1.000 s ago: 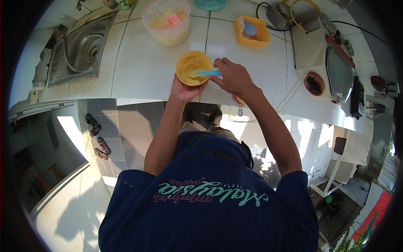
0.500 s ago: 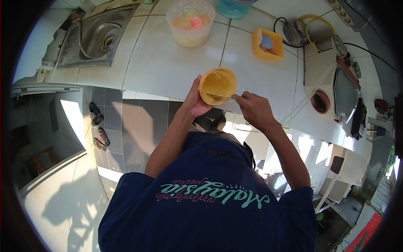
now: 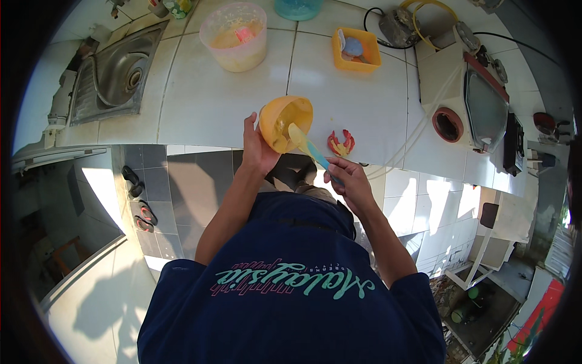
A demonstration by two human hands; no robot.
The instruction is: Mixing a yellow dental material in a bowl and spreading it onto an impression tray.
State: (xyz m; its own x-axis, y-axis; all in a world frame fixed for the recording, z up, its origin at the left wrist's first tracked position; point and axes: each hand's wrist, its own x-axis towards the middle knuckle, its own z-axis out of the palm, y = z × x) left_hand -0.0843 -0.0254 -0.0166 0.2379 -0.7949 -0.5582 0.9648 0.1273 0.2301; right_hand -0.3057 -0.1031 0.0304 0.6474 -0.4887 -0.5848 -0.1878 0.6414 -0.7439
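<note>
My left hand (image 3: 258,150) grips a yellow bowl (image 3: 271,114) tilted over the counter's near edge, with pale yellow residue on its inner wall. In my right hand (image 3: 351,183) is a spatula (image 3: 314,153) with a light blue handle. Its blade, coated in yellow batter, is at the bowl's rim, partly in front of the opening. Just right of the spatula, a curved red piece (image 3: 341,143) smeared with yellow lies on the counter; I cannot make out its kind.
A translucent tub (image 3: 235,54) with batter and a pink scoop stands on the tiled counter (image 3: 218,115). Behind are a blue container (image 3: 298,8) and a yellow basket (image 3: 357,65) of small items. A steel sink (image 3: 124,79) is at left; a cream appliance (image 3: 445,103) at right.
The spatula has come up out of the bowl, showing its coated blade. My right hand has moved lower, and the bowl tips more. The red piece has come into sight. My view has shifted right.
</note>
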